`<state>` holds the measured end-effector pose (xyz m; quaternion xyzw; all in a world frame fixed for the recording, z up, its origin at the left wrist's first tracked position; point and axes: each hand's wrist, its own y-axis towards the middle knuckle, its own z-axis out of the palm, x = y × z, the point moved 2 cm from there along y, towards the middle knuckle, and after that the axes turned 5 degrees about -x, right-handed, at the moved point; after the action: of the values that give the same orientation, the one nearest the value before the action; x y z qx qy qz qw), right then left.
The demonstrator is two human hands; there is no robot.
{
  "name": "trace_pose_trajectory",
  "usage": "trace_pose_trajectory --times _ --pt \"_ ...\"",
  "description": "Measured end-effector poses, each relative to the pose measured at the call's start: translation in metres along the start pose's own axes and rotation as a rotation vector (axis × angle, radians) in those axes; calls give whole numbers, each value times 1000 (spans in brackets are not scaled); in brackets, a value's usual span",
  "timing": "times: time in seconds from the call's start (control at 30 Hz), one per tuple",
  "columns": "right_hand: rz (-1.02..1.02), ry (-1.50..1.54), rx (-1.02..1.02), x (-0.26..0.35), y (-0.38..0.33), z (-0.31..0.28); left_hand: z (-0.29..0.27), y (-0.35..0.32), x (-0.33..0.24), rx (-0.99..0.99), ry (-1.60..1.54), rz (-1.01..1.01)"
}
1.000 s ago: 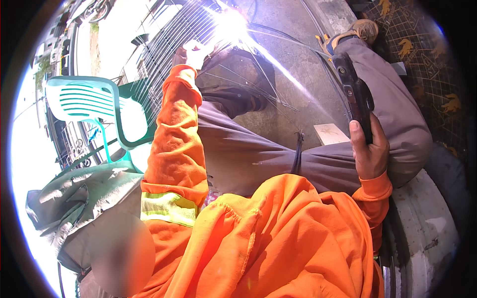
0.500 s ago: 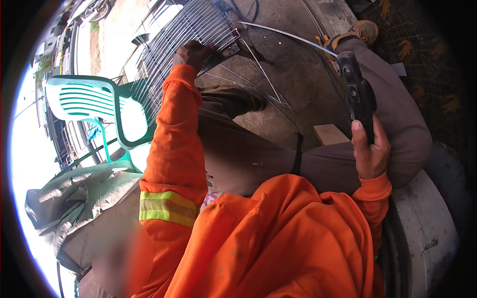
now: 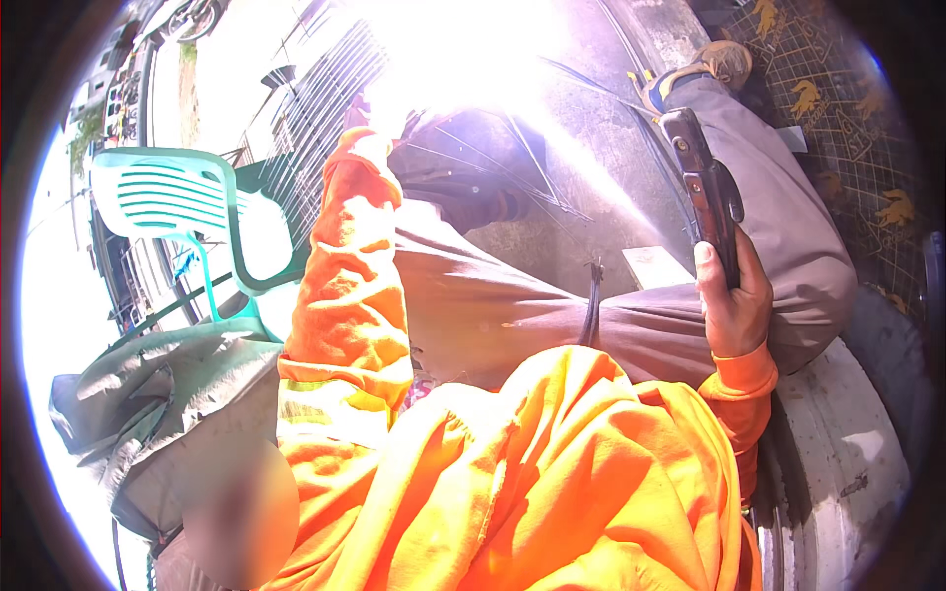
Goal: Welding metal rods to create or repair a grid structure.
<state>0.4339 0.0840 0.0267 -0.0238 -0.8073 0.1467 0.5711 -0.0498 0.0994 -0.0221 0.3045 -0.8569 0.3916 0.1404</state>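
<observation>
My right hand (image 3: 737,310) is closed around the handle of a black welding electrode holder (image 3: 702,177), which stands upright over my bent leg. Its rod is lost in a glaring white arc light at the top middle. My left hand (image 3: 358,111) is at the edge of a metal grille (image 3: 320,118) of many thin parallel bars. Glare swallows its fingers; half a second ago they were curled on the grille. Several thin loose metal rods (image 3: 537,167) lie on the ground below the light.
A green plastic chair (image 3: 177,197) stands at the left, with a grey-green cloth (image 3: 187,394) below it. My shoe (image 3: 724,64) rests at the upper right near a patterned dark mat (image 3: 838,98). A small flat block (image 3: 655,268) lies beyond my leg, and a pale curved seat edge (image 3: 847,443) shows at right.
A blinding arc has lit at the grille, washing out my left hand and brightening my sleeves. The electrode holder has tilted and shifted slightly left; both arms stay nearly in place.
</observation>
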Motion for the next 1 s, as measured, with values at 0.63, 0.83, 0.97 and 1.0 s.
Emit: trace_pose_trajectory --times 0.63,0.83,0.97,1.0 --pt "0 17 -23 5 -8 1 0 -19 -10 -618 -951 324" --pt "-227 -139 -39 -6 -11 4 14 -25 5 -641 -781 393" --pt "-239 -168 -12 -4 -9 6 17 -29 4 -671 -811 372" --pt "-242 -171 -14 -4 -8 6 18 -29 4 -683 -808 383"
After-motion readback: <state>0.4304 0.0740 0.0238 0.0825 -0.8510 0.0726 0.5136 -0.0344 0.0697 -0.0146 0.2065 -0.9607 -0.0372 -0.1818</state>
